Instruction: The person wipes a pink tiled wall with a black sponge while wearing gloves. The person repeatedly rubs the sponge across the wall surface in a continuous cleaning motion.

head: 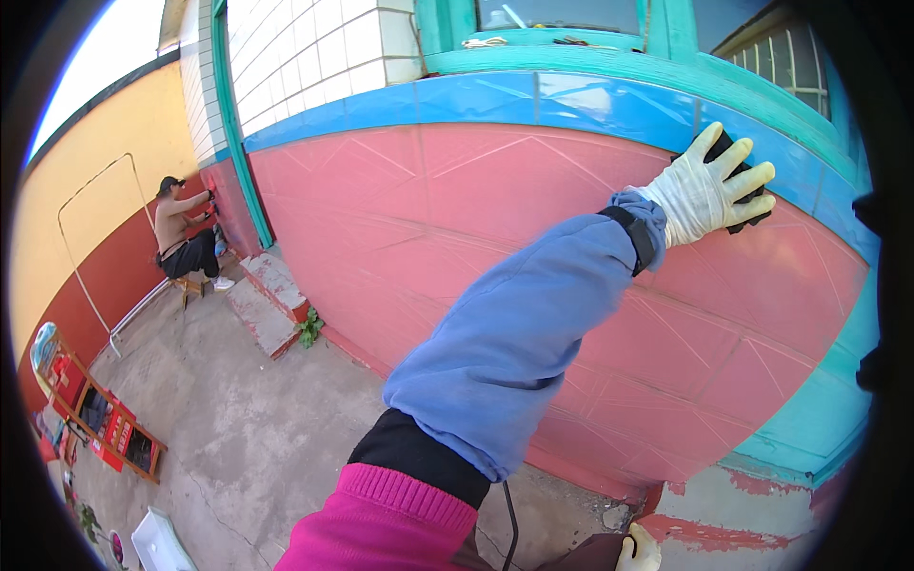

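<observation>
My left hand [703,187], in a whitish work glove, lies with fingers spread over a dark cloth or pad [720,148] and presses it to the wall. Its dark edges show between the fingers and past them; the rest is under my palm. Contact is where the blue tile band [485,96] meets the pink tiled wall [500,171]. A blue sleeve cover [500,321] and a dark wrist strap [632,239] are on this arm. Low at the bottom edge, my gloved right hand [639,551] is mostly cut off beside my brown trouser leg [582,555].
Turquoise window frames [571,58] with small items on the sill run above. Another person [186,228] sits on a stool at the far wall, red-gloved hands against it. Painted steps [260,317], a green plant [310,328], a wooden chair [103,414] and a white basin [163,541] stand around.
</observation>
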Available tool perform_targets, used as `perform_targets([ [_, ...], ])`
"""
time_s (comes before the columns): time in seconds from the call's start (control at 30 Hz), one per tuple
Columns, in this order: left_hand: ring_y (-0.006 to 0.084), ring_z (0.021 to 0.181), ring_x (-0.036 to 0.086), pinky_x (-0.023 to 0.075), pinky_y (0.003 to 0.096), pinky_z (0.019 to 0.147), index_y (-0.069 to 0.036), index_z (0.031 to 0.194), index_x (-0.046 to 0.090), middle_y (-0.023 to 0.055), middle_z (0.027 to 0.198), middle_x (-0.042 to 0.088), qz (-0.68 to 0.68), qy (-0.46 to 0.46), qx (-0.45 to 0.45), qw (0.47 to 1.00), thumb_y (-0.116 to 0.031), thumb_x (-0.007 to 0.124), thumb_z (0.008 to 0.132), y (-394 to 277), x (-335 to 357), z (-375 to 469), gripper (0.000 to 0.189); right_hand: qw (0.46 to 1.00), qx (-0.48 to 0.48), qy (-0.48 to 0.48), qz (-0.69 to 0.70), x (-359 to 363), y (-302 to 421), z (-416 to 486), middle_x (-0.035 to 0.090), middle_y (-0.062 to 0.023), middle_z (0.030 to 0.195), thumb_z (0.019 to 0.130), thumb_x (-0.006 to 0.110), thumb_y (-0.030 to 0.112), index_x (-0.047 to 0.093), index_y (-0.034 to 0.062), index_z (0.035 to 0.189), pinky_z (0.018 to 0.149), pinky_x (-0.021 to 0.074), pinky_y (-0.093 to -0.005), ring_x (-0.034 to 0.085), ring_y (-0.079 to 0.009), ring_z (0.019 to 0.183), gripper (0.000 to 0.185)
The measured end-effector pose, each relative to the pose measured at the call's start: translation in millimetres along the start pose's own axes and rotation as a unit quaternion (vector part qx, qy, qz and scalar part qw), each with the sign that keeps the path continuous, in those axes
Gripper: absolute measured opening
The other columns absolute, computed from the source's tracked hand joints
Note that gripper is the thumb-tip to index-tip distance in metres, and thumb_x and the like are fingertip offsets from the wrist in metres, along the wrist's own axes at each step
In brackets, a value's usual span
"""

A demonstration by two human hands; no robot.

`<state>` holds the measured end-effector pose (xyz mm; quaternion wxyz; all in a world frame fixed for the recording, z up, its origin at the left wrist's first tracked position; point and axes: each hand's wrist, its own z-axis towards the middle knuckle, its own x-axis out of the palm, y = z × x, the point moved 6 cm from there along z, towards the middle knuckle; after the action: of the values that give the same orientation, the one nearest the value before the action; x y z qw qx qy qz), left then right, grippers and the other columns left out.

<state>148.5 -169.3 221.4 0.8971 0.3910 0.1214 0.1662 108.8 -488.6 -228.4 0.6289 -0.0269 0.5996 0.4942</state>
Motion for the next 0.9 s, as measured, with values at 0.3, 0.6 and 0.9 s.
perform_targets([
  [0.3,0.0363,0.127,0.053,0.0487,0.0555,0.104,-0.032,0.132,0.063,0.0077,0.141,0.053,0.062,-0.081,-0.107,0.989,-0.016,0.074,0.085,110.2,-66.2,-97.6,0.051,0.997,0.022,0.072,-0.001,9.2,23.6,22.7,0.076,-0.0179,0.125,0.101,0.064,0.017,0.076,0.0021,0.127,0.108,0.0521,-0.0423,0.071,-0.0337,0.118,0.032],
  [0.6,0.0464,0.144,0.037,0.0325,0.0618,0.116,-0.023,0.155,0.051,0.0218,0.162,0.037,0.046,-0.026,-0.366,0.929,-0.029,0.091,0.073,186.2,-59.5,-159.6,0.091,0.996,0.008,0.094,-0.006,20.5,37.3,34.1,0.076,-0.0208,0.123,0.102,0.065,0.018,0.074,0.0012,0.128,0.106,0.053,-0.0434,0.071,-0.0364,0.115,0.033],
  [0.9,0.05,0.146,0.034,0.0282,0.0649,0.119,-0.02,0.155,0.05,0.022,0.161,0.036,0.05,-0.056,-0.354,0.932,-0.029,0.087,0.074,183.4,-53.1,-155.4,0.089,0.996,-0.054,0.069,-0.015,23.1,32.4,33.8,0.076,-0.0213,0.121,0.101,0.068,0.016,0.075,-0.0001,0.125,0.104,0.0543,-0.0432,0.072,-0.0373,0.112,0.03],
])
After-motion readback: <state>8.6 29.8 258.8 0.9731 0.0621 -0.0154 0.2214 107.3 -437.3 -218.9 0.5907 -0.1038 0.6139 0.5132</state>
